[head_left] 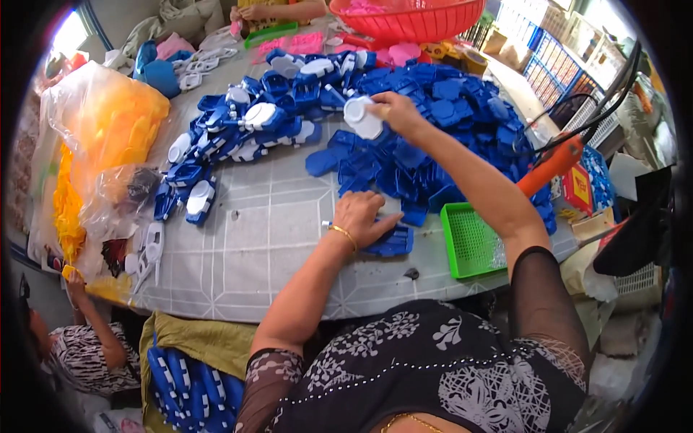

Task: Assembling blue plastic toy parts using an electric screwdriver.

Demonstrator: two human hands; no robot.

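Note:
My left hand [359, 216] is on the near part of the table, laid over a blue plastic case [393, 242] and gripping it against the surface. The palm and thumb cover much of the case; a small white end pokes out by the wrist. Farther off, my right hand [393, 113] pinches a white scalloped plastic piece with a round centre [362, 119] above the blue parts. Beneath and beyond it spreads a large heap of loose blue plastic parts [447, 108]. Blue cases with white round pieces on them [260, 115] lie in a cluster to the left.
A green basket [449, 242] stands right of my left hand. An orange-handled tool with a cable [552, 166] is at the right. Yellow parts in a clear bag [119, 108] lie left. A red basket [411, 22] is at the back. Other people are at the far edge and lower left.

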